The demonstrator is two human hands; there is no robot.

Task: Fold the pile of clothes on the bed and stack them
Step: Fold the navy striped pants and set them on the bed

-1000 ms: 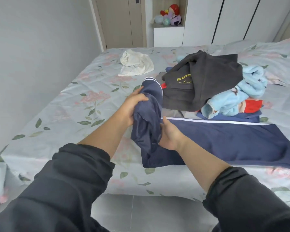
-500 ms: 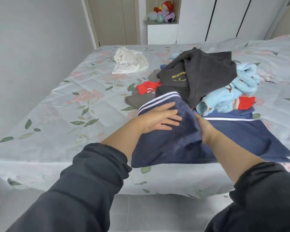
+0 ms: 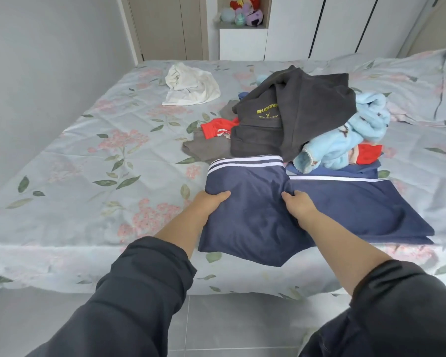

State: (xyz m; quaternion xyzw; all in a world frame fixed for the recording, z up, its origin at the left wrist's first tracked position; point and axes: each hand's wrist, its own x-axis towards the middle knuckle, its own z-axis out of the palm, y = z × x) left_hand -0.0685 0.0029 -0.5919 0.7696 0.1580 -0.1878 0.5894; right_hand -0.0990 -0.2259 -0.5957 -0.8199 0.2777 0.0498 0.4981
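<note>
Just in front of the clothes pile [image 3: 294, 117], the left hand [image 3: 213, 202] and the right hand [image 3: 298, 205] each grip the folded navy garment [image 3: 250, 228].

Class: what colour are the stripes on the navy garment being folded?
White stripes on the navy garment; head view.

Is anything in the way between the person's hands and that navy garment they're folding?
Nothing visible does. The left hand and the right hand both already grip the navy garment directly. The unfolded pile lies just behind it, not between hands and cloth.
</note>
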